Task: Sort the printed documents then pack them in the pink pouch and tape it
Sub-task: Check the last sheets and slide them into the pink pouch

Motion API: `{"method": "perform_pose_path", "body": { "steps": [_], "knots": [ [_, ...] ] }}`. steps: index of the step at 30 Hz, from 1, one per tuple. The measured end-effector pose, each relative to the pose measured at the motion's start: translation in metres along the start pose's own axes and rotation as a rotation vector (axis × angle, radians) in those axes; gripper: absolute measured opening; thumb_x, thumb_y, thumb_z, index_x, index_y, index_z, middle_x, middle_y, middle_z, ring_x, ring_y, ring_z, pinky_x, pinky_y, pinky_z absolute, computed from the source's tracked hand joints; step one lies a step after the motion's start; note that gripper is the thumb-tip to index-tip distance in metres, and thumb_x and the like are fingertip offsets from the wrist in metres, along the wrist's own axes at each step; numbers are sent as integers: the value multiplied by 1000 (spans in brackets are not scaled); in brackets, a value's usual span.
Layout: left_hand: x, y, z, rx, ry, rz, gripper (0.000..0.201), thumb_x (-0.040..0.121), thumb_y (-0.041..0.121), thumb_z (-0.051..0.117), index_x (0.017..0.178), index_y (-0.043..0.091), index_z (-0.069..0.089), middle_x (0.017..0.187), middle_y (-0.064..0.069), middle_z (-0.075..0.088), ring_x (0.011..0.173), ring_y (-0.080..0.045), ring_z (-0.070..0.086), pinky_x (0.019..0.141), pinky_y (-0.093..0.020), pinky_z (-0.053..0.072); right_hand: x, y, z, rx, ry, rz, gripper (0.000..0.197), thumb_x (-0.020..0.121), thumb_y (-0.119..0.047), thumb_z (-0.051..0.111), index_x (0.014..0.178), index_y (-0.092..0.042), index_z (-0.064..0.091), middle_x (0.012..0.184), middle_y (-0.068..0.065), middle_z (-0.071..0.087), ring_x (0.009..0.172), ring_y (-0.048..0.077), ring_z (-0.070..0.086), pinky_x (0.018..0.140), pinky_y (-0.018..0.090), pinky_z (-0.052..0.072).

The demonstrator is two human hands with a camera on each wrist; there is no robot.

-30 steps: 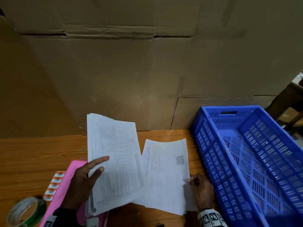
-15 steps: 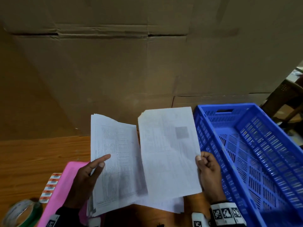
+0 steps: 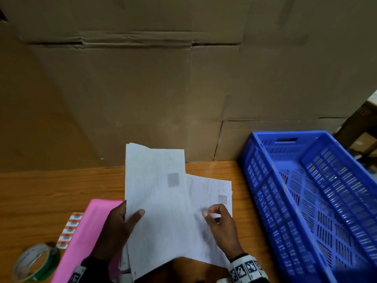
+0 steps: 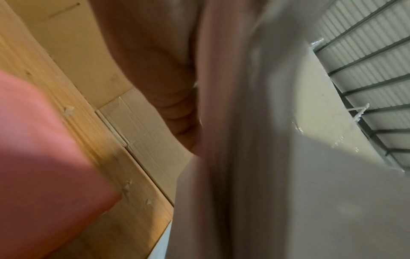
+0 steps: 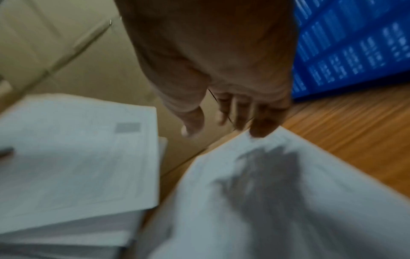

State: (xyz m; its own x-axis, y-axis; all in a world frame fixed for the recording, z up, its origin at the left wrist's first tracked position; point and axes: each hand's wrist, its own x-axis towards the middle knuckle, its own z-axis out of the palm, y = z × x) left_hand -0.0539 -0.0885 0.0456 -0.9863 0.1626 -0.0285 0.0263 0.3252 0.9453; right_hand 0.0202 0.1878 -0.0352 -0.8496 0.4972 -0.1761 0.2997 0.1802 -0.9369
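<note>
Head view: the left hand [image 3: 120, 227] holds a stack of printed documents [image 3: 157, 201] tilted above the table [image 3: 51, 193], thumb across the front sheet, fingers behind; its grip is closed around the stack's left edge. The right hand [image 3: 222, 229] rests on a second pile of sheets [image 3: 212, 190] lying on the table just right of the held stack, fingers loosely curled over the top sheet; whether it pinches the paper cannot be told. The pink pouch [image 3: 85, 237] lies flat, left of the held stack and partly under the left hand. Left of the pouch sit a strip of labels [image 3: 70, 229] and a roll of tape [image 3: 34, 262].

Left wrist view: blurred; only it shows a corrugated metal roof [image 4: 366, 73], with the pouch [image 4: 44, 157] close below.

Right wrist view: the right hand's fingers [image 5: 259, 122] are spread, one tip touching the pile's far corner.

Cardboard sheets [image 3: 163, 88] wall the table's far edge. A blue crate [image 3: 306, 201] stands right of the pile, bare wood between them.
</note>
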Motion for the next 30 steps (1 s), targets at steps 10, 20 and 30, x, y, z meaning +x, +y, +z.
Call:
{"method": "perform_pose_path", "body": {
  "steps": [10, 20, 30],
  "knots": [
    [0, 13, -29, -32, 130, 85, 115, 54, 71, 70, 151, 46, 12, 130, 56, 30, 120, 6, 41, 100, -43, 37, 9, 49, -27, -677, 99, 302, 65, 76, -35, 81, 128, -20, 44, 122, 7, 64, 114, 31, 58, 95, 39, 49],
    [9, -28, -36, 198, -24, 67, 56, 82, 69, 46, 130, 43, 58, 132, 37, 51, 122, 20, 41, 114, -43, 32, 15, 56, -50, -320, 141, 145, 13, 82, -20, 73, 86, -14, 62, 79, -4, 68, 76, 18, 65, 77, 42, 56],
    [17, -20, -24, 239, -65, 105, 58, 85, 72, 37, 133, 44, 54, 133, 37, 48, 121, 21, 41, 111, -30, 29, 18, -28, -83, 237, 156, -39, 21, 98, -10, 61, 119, -10, 67, 110, -2, 75, 100, 16, 71, 76, 24, 57]
  ]
}}
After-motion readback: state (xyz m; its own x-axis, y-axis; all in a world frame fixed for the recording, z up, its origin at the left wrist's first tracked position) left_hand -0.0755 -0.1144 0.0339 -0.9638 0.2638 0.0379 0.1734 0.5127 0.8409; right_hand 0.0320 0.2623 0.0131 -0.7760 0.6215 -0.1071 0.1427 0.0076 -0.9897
